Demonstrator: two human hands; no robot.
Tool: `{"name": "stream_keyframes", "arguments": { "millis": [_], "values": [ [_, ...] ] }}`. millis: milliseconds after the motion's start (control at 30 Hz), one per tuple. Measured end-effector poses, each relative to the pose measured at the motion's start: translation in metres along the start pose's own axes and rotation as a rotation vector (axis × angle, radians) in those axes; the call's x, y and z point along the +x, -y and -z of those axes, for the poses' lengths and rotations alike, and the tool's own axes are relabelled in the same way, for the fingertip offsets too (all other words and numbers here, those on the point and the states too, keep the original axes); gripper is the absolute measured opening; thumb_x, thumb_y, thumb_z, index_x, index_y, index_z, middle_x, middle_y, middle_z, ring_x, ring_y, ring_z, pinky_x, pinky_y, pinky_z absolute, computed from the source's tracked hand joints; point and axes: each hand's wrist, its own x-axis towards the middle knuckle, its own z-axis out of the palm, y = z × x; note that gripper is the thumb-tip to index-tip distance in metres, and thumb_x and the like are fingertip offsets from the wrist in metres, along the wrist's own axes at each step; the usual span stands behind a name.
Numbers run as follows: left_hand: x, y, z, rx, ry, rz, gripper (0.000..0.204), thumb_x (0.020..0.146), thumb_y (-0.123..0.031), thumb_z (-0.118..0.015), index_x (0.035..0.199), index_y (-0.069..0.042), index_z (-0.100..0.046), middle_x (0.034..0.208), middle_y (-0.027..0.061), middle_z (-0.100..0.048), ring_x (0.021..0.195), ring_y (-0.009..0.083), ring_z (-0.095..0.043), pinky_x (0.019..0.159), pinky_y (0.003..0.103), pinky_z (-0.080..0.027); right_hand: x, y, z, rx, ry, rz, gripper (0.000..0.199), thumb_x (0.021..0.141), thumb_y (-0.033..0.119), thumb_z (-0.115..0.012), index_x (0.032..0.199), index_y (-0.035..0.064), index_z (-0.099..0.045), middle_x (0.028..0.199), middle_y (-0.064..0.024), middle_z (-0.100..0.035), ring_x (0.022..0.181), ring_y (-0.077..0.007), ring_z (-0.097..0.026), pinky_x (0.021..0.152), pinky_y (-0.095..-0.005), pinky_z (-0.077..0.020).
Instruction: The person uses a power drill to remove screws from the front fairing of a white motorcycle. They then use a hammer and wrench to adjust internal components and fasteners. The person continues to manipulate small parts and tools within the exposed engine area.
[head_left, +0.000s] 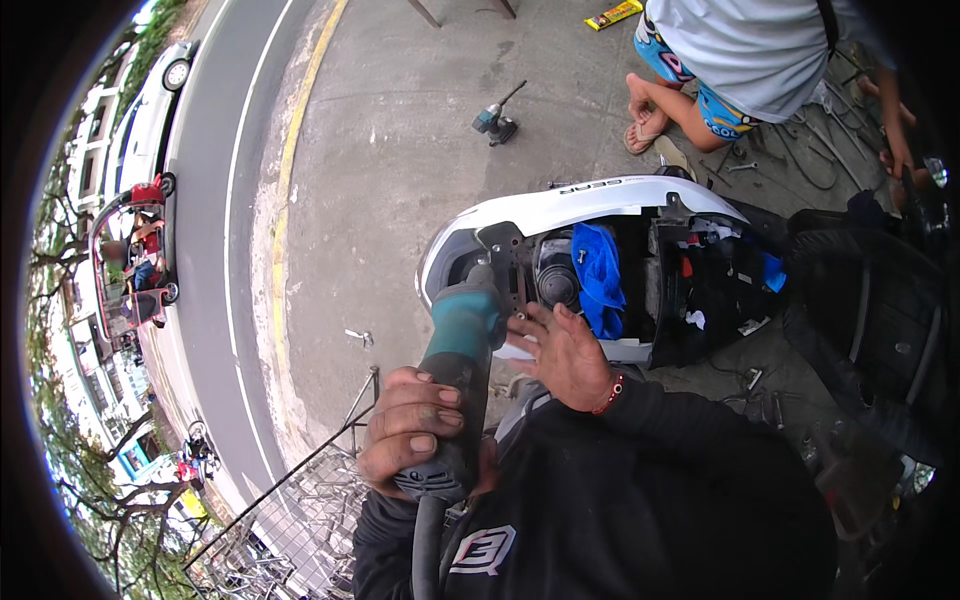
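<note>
My left hand is wrapped around the black rear of a teal and black corded power tool, its cable running down over my dark sleeve. The tool's narrow grey nose reaches a metal bracket at the tail of a partly stripped white scooter; whether it touches is unclear. My right hand is open beside the tool's front, fingers spread, over the scooter's near edge. A round black cap and a blue cloth lie within the scooter's opened body.
A cordless impact driver lies on the concrete beyond the scooter. Another person sits at the far right, near scattered wrenches. A black scooter seat is at right. Metal racks stand lower left, and a road runs along the left.
</note>
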Motion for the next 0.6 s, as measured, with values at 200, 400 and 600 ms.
{"name": "stream_keyframes", "arguments": {
  "millis": [200,400,600],
  "values": [
    [-0.012,-0.005,-0.028,0.065,-0.126,0.064,0.063,0.07,-0.013,-0.075,0.116,-0.012,-0.033,0.098,0.0077,-0.048,0.093,0.0251,-0.058,0.099,0.054,-0.043,0.007,-0.017,-0.022,0.136,0.28,-0.023,0.056,0.102,0.057,-0.044,0.136,0.0129,-0.048,0.133,-0.0066,-0.058,0.124,-0.0207,-0.056,0.106,-0.0413,-0.042],
    [-0.017,-0.006,-0.033,0.083,-0.298,0.079,0.066,0.064,-0.012,-0.078,0.113,-0.012,-0.034,0.096,0.0081,-0.051,0.093,0.0265,-0.062,0.095,0.054,-0.046,0.001,-0.019,-0.052,0.149,0.241,0.054,0.049,0.103,0.055,-0.044,0.129,0.0138,-0.055,0.119,-0.0012,-0.066,0.111,-0.0138,-0.064,0.094,-0.0327,-0.0492],
    [-0.023,-0.003,-0.035,0.085,-0.302,0.144,0.067,0.059,-0.011,-0.079,0.11,-0.012,-0.036,0.094,0.0075,-0.055,0.091,0.0258,-0.065,0.092,0.052,-0.048,0.008,-0.014,-0.051,0.185,0.027,0.021,0.044,0.1,0.055,-0.05,0.115,0.0148,-0.062,0.108,0.0009,-0.07,0.101,-0.0141,-0.066,0.089,-0.0354,-0.0509]
  ]
}}
